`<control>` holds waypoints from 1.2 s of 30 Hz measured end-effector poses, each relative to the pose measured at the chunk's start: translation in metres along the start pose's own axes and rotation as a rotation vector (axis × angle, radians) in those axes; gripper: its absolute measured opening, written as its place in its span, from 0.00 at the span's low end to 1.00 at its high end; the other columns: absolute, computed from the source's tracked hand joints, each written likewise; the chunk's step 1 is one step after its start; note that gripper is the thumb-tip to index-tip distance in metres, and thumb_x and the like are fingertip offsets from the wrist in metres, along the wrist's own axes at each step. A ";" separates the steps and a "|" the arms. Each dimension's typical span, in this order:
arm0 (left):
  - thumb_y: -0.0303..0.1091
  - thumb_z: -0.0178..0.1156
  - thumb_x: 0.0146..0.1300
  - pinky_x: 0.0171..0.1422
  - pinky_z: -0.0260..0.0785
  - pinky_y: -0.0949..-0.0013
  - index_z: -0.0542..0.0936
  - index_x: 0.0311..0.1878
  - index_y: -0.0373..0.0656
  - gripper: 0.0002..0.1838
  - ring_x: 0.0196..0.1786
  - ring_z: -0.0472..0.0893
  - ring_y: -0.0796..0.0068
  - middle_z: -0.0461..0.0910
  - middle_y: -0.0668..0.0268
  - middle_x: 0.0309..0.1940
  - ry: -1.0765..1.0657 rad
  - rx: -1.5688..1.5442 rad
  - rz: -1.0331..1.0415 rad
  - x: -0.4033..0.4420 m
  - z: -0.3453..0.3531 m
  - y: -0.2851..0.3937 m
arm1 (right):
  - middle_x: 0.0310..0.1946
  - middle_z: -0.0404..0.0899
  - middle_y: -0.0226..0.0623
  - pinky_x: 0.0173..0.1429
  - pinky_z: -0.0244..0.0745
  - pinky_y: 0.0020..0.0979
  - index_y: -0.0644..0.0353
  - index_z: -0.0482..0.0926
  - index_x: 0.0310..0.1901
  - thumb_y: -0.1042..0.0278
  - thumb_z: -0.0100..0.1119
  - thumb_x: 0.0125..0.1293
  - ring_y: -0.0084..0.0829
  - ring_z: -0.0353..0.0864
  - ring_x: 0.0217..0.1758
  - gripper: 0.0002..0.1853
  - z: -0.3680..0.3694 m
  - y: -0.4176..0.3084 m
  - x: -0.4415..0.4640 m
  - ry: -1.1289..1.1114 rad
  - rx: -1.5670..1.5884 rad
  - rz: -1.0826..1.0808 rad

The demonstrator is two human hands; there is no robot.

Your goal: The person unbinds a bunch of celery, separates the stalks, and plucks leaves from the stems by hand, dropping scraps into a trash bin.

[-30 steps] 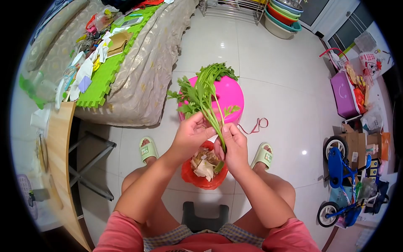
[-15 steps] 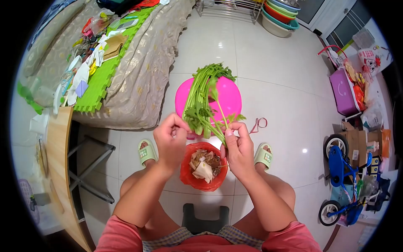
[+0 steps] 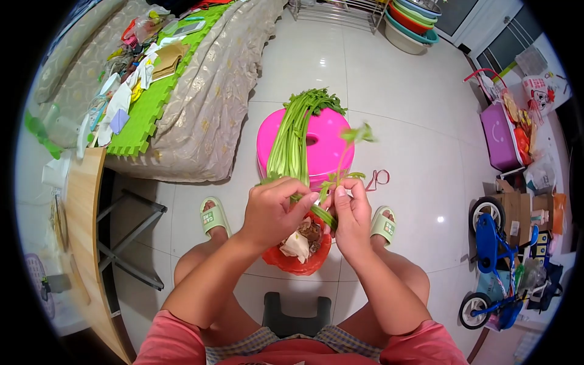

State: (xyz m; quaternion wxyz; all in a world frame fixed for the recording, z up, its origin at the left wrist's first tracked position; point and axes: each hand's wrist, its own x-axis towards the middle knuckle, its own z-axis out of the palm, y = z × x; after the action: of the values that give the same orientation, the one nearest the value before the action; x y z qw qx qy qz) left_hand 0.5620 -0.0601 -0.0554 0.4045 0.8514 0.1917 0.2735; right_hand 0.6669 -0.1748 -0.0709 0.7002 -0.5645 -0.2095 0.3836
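Observation:
Over the red-lined bin, my left hand [image 3: 274, 210] is closed with green showing between its thumb and fingers, pinching a leafy celery stalk [image 3: 325, 216]. My right hand [image 3: 353, 216] grips the same stalk at its lower part, just to the right. One leafy tip sticks up past the right hand and is blurred. A bunch of celery [image 3: 289, 146] lies along the left side of a pink plastic stool [image 3: 336, 155], leaves at the far end. The bin [image 3: 298, 266] below my hands holds crumpled paper and scraps, partly hidden by the hands.
A red band [image 3: 381, 177] lies on the floor right of the stool. A covered bed [image 3: 201, 115] with a green foam mat is at left, near a wooden table [image 3: 85, 201]. A blue balance bike [image 3: 490, 243] and boxes stand at right; stacked basins [image 3: 410, 30] sit at back.
My left hand has moved right and down, onto the stalk beside my right hand. The held celery has shifted off the bunch, uncovering the stool's hole. The view has shifted slightly.

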 end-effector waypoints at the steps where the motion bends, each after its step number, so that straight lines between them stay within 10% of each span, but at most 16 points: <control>1: 0.27 0.68 0.48 0.22 0.57 0.79 0.78 0.37 0.41 0.12 0.17 0.63 0.83 0.71 0.69 0.17 0.000 0.000 0.000 0.002 0.002 0.003 | 0.24 0.72 0.32 0.19 0.61 0.17 0.61 0.64 0.41 0.65 0.38 0.72 0.15 0.65 0.16 0.08 0.001 0.002 0.000 -0.013 -0.023 0.019; 9: 0.27 0.69 0.44 0.41 0.62 0.71 0.80 0.41 0.43 0.17 0.29 0.73 0.74 0.77 0.68 0.27 0.032 0.044 0.068 0.004 0.005 0.001 | 0.23 0.72 0.31 0.19 0.61 0.18 0.61 0.65 0.40 0.66 0.39 0.72 0.14 0.66 0.17 0.08 0.009 0.011 -0.001 0.003 -0.118 -0.037; 28: 0.25 0.67 0.46 0.41 0.61 0.71 0.80 0.34 0.45 0.10 0.30 0.71 0.71 0.74 0.69 0.23 -0.007 -0.069 -0.072 0.007 0.000 -0.001 | 0.20 0.75 0.30 0.21 0.63 0.19 0.61 0.65 0.40 0.67 0.45 0.70 0.14 0.71 0.20 0.06 0.004 0.004 -0.002 -0.057 -0.208 0.057; 36: 0.24 0.67 0.42 0.40 0.61 0.71 0.81 0.32 0.44 0.11 0.30 0.72 0.69 0.76 0.68 0.24 -0.015 0.103 0.174 0.006 0.000 -0.008 | 0.19 0.76 0.34 0.23 0.67 0.23 0.63 0.65 0.40 0.67 0.43 0.70 0.18 0.73 0.19 0.07 0.003 0.006 -0.001 -0.039 -0.359 -0.004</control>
State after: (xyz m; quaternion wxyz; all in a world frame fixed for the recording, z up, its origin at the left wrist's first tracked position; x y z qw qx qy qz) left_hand 0.5658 -0.0514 -0.0599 0.3364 0.8865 0.1277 0.2910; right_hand 0.6620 -0.1736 -0.0756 0.5845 -0.6726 -0.2894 0.3497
